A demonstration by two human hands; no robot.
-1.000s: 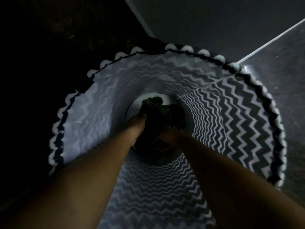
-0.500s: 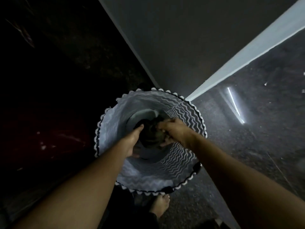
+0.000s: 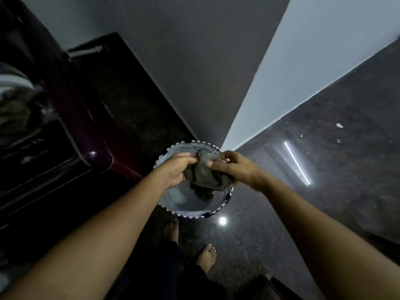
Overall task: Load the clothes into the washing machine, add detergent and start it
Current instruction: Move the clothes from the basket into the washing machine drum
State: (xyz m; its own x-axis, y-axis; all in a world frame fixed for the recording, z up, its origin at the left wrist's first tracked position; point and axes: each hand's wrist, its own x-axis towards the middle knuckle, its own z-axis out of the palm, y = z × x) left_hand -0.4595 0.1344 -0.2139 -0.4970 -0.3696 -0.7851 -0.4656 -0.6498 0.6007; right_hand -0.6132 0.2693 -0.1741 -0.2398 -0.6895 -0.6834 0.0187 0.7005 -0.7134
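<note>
Basket: we look down on a round laundry basket (image 3: 184,211) with a white scalloped rim, standing on the dark speckled floor (image 3: 324,152).
Cloth: a crumpled olive-grey cloth (image 3: 204,176) hangs over the basket's mouth, its lower folds drooping inside.
Left hand: our left hand (image 3: 176,169) is above the basket's left rim, fingers curled round the cloth's left edge.
Right hand: our right hand (image 3: 237,167) is above the basket's right rim; thumb and forefinger pinch the cloth's upper right part, the other fingers loosely bent.
Washing machine: the dark maroon washing machine (image 3: 75,118) stands left of the basket, its rounded corner near the rim.
Feet: our two bare feet (image 3: 207,256) stand on the near side of the basket.
Wall: a pale wall (image 3: 303,61) rises beyond the basket.
Reflections: a bright strip and a round spot shine on the floor, right of the basket.
</note>
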